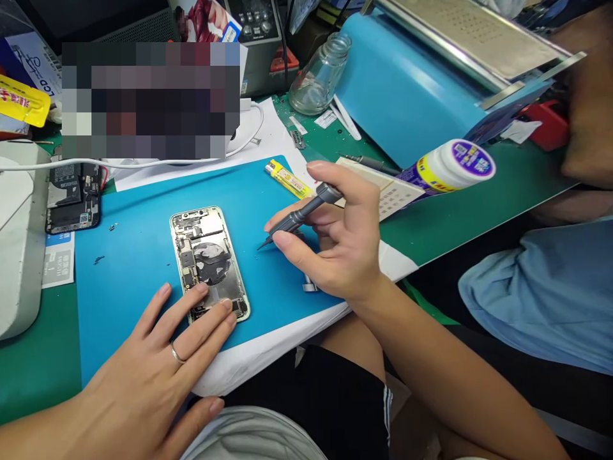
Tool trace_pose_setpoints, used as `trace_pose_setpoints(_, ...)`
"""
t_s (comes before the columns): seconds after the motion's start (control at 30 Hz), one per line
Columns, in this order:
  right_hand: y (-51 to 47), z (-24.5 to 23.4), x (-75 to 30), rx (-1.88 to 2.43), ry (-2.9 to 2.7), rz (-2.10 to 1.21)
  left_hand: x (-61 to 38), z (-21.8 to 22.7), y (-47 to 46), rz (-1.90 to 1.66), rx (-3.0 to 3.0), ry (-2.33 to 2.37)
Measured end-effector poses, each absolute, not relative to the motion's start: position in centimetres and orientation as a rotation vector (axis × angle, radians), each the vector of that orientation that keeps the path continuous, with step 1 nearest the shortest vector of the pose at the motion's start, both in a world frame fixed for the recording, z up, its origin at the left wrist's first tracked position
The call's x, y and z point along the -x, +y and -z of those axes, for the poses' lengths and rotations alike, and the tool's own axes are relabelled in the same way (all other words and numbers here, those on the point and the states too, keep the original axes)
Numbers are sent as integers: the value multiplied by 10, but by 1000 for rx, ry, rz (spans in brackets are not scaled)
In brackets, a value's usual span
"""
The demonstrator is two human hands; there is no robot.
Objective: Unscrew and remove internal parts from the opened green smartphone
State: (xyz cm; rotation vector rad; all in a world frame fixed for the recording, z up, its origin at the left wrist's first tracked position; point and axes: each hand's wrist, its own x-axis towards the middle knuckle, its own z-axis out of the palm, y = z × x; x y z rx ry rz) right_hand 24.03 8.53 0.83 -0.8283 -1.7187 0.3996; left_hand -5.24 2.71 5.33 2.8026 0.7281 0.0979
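An opened smartphone (234,268) lies on the blue mat, its circuit board and inner metal plate exposed. Stretched fingers of my left hand (167,358), one wearing a ring, rest flat across the phone's lower end and cover part of it. My right hand (342,236) is closed around a dark grey precision screwdriver (299,217). Its thin tip points down at the mat, to the right of the phone and apart from it. A grey metal tool end (310,284) shows below my right hand, the rest of it hidden.
Tiny screws (99,259) lie on the blue mat (129,255). Behind are a yellow tube (290,179), a glass jar (320,73) and a white-capped bottle (460,166). Another opened phone (74,195) lies at left. A person in blue clothing (541,287) sits at right.
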Motion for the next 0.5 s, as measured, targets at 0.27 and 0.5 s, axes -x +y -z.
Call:
trace_pose_setpoints(0.27, 82, -11, -238, 896, -1695, -508, 52, -54, 28, -75, -2823, 711)
trace_pose_setpoints(0.5, 81, -10, -239, 905, -1702, -494, 53, -53, 28, -62, -2823, 717)
